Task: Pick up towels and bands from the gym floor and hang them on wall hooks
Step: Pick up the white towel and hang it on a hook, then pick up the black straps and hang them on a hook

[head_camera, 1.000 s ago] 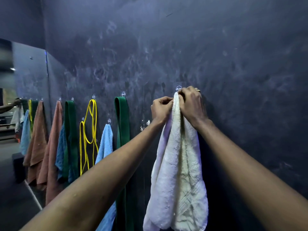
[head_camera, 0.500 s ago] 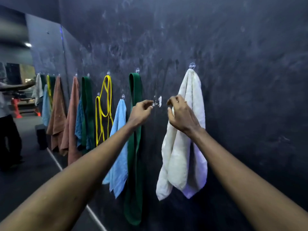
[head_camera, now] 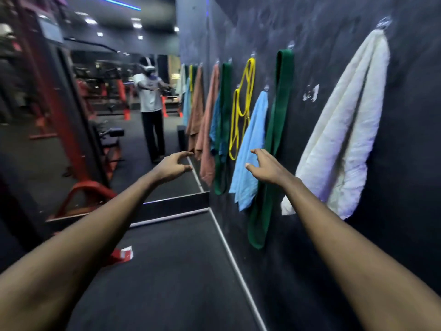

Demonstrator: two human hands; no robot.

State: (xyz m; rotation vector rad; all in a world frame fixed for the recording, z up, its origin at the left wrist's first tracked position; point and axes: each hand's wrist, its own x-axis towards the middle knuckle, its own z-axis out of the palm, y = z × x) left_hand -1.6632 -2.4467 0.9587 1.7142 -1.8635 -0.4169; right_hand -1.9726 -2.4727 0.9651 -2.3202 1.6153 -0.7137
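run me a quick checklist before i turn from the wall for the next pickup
1. White towel hangs from its hook: ok.
2. Left hand holds nothing, fingers relaxed: ok.
3. Right hand holds nothing: ok.
4. A spare hook is free between the green band and the white towel: cannot tell, that spot is blurred.
5. Red and white thing on the floor is a towel or band: cannot tell.
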